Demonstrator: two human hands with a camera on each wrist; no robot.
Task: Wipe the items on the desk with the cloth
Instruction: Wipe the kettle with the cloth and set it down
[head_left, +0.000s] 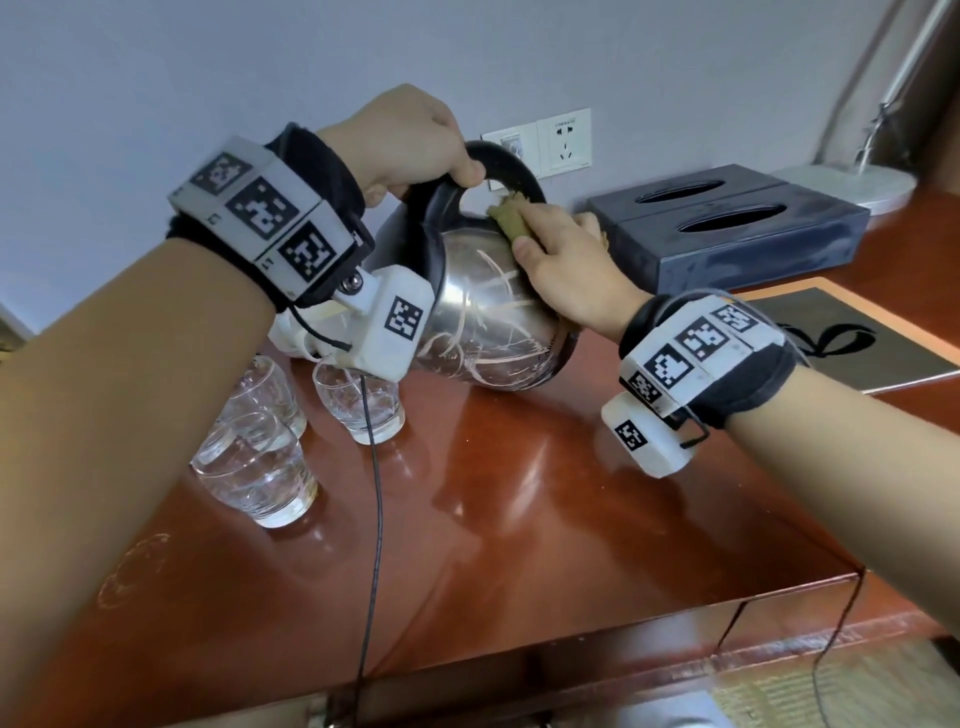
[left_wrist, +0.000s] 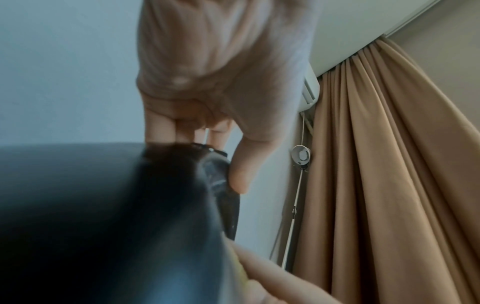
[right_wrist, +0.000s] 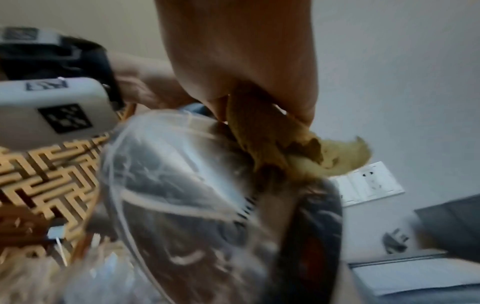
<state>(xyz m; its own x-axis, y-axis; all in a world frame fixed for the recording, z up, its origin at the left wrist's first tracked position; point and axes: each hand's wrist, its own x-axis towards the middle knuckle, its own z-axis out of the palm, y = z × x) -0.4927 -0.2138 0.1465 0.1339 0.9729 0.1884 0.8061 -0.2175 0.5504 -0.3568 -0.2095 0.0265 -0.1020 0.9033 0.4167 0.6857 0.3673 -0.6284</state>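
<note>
Left hand (head_left: 410, 140) grips the kettle (head_left: 483, 312) handle; right hand (head_left: 566, 270) presses cloth (head_left: 511, 221) against it.

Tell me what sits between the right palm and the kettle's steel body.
The cloth: the right hand presses it against the kettle. Head and right wrist views both show it.

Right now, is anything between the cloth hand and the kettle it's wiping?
Only the cloth itself: the right hand presses it on the kettle near the handle, which the left hand grips.
</note>
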